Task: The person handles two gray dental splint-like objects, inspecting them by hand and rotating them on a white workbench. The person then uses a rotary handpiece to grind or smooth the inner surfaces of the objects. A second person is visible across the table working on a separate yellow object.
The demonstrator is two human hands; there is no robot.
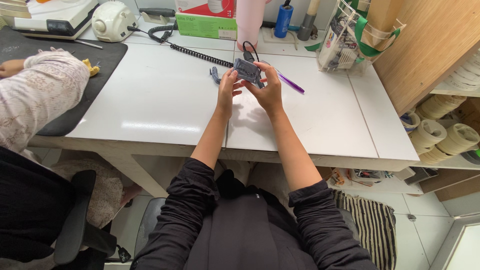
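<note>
Glossy white tabletop (165,100), smooth; matt black rubbery mat (95,75) at nine o'clock; bare wooden panel (425,50) at two o'clock; grey matt moulded piece (246,70) looks plastic.

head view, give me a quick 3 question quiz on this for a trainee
1. True or false: both of the person's hands are on the small grey piece above the white table.
2. Which thing sticks out to the right of the right hand? A) a purple stick-like tool B) a red spoon C) a yellow ruler
3. In a few words: what lies on the table just left of the left hand?

Key
1. True: the fingers of both hands meet on it.
2. A
3. A small grey strip-like piece, apart from the hand; beyond it runs a black coiled cord.
</note>
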